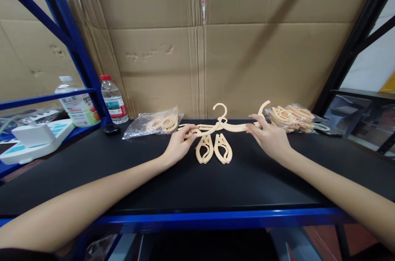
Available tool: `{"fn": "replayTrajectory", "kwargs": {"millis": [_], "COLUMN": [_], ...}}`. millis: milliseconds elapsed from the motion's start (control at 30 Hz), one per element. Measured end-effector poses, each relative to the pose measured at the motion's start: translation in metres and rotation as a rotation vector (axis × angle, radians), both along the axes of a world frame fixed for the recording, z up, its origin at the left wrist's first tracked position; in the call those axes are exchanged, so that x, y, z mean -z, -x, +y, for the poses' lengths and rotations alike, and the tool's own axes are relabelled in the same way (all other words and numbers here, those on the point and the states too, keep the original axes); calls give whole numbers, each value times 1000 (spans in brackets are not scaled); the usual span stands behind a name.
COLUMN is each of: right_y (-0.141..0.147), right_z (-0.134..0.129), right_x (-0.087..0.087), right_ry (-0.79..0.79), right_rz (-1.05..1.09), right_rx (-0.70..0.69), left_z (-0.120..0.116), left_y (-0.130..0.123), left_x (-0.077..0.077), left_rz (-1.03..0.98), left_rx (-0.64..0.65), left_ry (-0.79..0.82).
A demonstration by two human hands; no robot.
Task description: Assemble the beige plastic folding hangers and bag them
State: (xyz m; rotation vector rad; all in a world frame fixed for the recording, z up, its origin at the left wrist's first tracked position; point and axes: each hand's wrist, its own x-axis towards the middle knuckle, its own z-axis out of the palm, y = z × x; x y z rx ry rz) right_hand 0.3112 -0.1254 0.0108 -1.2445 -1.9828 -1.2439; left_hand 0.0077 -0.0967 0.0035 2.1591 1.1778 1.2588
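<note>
An unfolded cream plastic folding hanger (233, 127) is held up above the black table, its hook on top. My left hand (179, 144) is closed on its left arm, thumb and fingers pinching near the end. My right hand (271, 138) grips the tip of the right arm between thumb and fingers. Behind the right fingers rises another cream hook (264, 107); what it belongs to is mostly hidden. Just below the held hanger, a folded hanger (204, 149) lies on the table, with a second folded hanger (223, 148) beside it on the right.
A clear bag (154, 122) with cream pieces lies at the back left, and a fuller bag of folded hangers (291, 118) at the back right. A water bottle (113, 100), a larger bottle (77, 102) and a white power strip (40, 139) stand left. Cardboard (160, 59) walls the back.
</note>
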Motion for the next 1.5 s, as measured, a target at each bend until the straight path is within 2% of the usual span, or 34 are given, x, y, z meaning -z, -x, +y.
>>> {"fn": "replayTrajectory", "kwargs": {"millis": [400,700,867,967,1067,1200,1333,1500], "right_y": [-1,1,1,-3,-8,-13,-11,7], "right_z": [2,1,5,12,17,20,22,10], "right_x": [2,3,3,3,2,3,6,4], "right_ry": [72,182,346,598,821,900,909,945], "right_rz": [91,195,469,787,1089,1396,1451,1454], "right_rx": [-86,-255,-430,-604,-750,-886,-946,-956], "left_z": [0,1,-2,-2,-2,-6,-17,-35], "left_y": [-1,0,0,0,-1,-4,-11,-21], "left_x": [0,0,-2,-4,-6,-13,-21,-25], "left_rz": [-10,-13,-13,-38,-149,-385,-542,-508], "left_rx": [5,0,-11,-9,10,45,136,226], "left_ry": [11,16,28,35,87,165,265,323]}}
